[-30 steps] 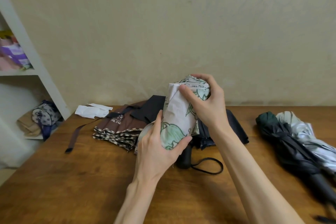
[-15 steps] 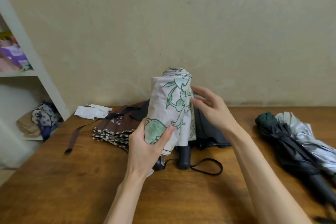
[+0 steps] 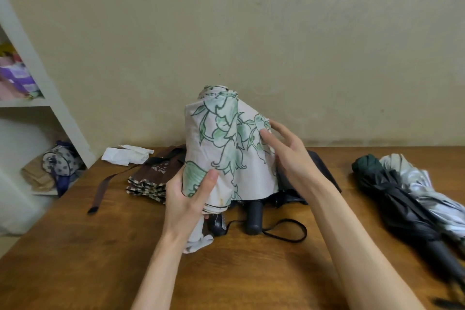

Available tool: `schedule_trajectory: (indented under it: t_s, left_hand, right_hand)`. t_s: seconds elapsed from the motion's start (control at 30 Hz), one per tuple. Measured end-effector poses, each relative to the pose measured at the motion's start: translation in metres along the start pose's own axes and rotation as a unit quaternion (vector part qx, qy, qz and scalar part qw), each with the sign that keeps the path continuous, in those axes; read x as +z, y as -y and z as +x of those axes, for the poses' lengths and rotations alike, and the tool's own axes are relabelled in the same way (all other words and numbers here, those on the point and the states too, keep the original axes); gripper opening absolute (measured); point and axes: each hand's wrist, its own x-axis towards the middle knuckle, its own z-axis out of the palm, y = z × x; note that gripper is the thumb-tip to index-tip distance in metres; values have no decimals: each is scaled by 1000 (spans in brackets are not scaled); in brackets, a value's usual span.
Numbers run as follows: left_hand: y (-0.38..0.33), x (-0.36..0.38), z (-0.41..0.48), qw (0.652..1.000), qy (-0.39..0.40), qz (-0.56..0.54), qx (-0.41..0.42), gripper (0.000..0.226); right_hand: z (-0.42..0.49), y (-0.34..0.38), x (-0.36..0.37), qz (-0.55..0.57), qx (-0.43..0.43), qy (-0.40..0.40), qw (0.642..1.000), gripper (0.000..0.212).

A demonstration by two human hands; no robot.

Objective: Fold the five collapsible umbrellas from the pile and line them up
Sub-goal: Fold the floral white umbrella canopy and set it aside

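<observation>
I hold a white umbrella with green leaf print (image 3: 226,148) upright above the wooden table (image 3: 100,246). My left hand (image 3: 187,201) grips its lower part, thumb across the cloth. My right hand (image 3: 286,151) touches its right side with straight fingers. Behind it lie a brown umbrella with a patterned edge (image 3: 153,178) and a dark umbrella (image 3: 309,178) whose black handle (image 3: 254,216) and wrist strap point toward me. Two folded umbrellas, one dark green-black (image 3: 397,199) and one silver-grey (image 3: 425,189), lie side by side at the right.
A crumpled white sleeve or paper (image 3: 125,155) lies at the table's back left. A brown strap (image 3: 100,191) trails toward the left edge. A white shelf unit (image 3: 50,106) with bags stands left of the table. The wall runs along the table's far edge.
My right hand let go of the umbrella's top and slid down to its right side with fingers opening. The umbrella rose more upright and its cloth spread wider.
</observation>
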Motion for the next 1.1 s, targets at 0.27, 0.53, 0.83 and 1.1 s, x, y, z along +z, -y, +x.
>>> schedule_trajectory:
  t_s: [0.27, 0.53, 0.83, 1.1]
  left_hand:
    - [2, -6, 4, 999, -31, 18, -14, 55]
    - [6, -7, 3, 999, -21, -1, -36, 58]
    - [7, -8, 2, 996, -31, -24, -75, 57]
    - [2, -8, 1, 999, 17, -14, -35, 54]
  right_hand:
    - [3, 6, -12, -15, -93, -105, 990, 15]
    - [-6, 21, -4, -84, -75, -77, 991, 29]
    - [-7, 28, -20, -93, -91, -23, 991, 17]
    - [-9, 34, -17, -92, -116, -82, 986, 18]
